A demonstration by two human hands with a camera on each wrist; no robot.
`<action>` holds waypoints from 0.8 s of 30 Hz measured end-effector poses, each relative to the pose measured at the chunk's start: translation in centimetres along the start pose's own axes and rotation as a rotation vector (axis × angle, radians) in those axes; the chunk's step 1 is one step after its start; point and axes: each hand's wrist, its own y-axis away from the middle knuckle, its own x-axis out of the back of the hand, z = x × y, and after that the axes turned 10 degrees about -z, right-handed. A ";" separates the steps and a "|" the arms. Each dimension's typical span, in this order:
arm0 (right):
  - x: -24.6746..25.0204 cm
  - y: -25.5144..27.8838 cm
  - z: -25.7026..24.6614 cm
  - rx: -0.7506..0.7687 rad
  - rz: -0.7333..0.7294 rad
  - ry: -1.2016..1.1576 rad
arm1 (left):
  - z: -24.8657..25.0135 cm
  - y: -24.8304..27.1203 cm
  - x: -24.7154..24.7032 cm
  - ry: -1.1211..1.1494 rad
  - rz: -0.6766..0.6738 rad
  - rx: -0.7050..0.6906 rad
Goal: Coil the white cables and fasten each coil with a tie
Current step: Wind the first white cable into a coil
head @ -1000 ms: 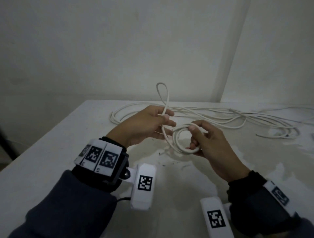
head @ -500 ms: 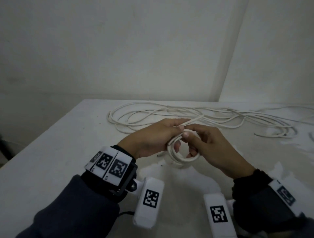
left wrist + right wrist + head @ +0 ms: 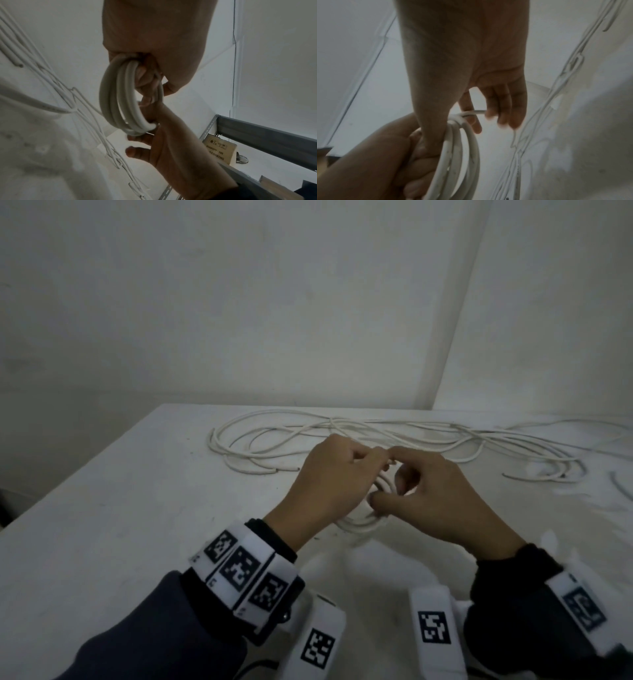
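Observation:
A small coil of white cable (image 3: 359, 525) hangs between my two hands just above the white table (image 3: 102, 542). My left hand (image 3: 342, 470) grips the coil's top with curled fingers; in the left wrist view the coil (image 3: 118, 94) shows about three turns. My right hand (image 3: 421, 487) pinches the coil's near side between thumb and fingers. In the right wrist view the coil (image 3: 462, 148) runs under my right thumb, and a short cable end (image 3: 476, 112) sticks out by the index finger. No tie shows in any view.
Long loose white cables (image 3: 308, 436) lie spread across the back of the table, and more cable ends (image 3: 548, 474) lie to the right. Walls meet in a corner behind. A metal shelf (image 3: 265, 135) and a cardboard box (image 3: 221, 150) appear in the left wrist view.
The tall loop my left hand held up a second ago has been laid onto the coil. Both hands have closed in together around the coil.

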 end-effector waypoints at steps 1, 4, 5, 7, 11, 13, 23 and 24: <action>0.1 0.0 0.1 -0.029 0.041 0.071 | 0.0 0.0 0.0 -0.025 0.012 -0.032; -0.1 -0.1 0.6 0.015 0.153 0.137 | -0.1 -0.1 0.1 -0.112 0.045 -0.121; -0.1 -0.2 0.7 0.033 0.173 0.095 | -0.2 -0.3 0.1 -0.136 0.082 -0.163; -0.3 -0.4 0.8 0.050 0.154 -0.001 | -0.4 -0.5 0.0 -0.173 0.147 -0.228; -1.1 -0.6 0.2 0.169 0.180 -0.280 | -0.2 -0.9 -0.3 -0.041 0.241 -0.281; -1.3 -0.6 0.3 0.173 0.224 -0.420 | 0.4 -1.3 -0.8 0.000 0.259 -0.275; 0.1 -0.7 1.5 0.067 0.244 -0.494 | 0.3 -4.3 -2.3 0.049 0.326 -0.228; 0.2 -0.6 1.5 0.073 0.190 -0.559 | 0.2 -4.4 -2.4 0.071 0.342 -0.205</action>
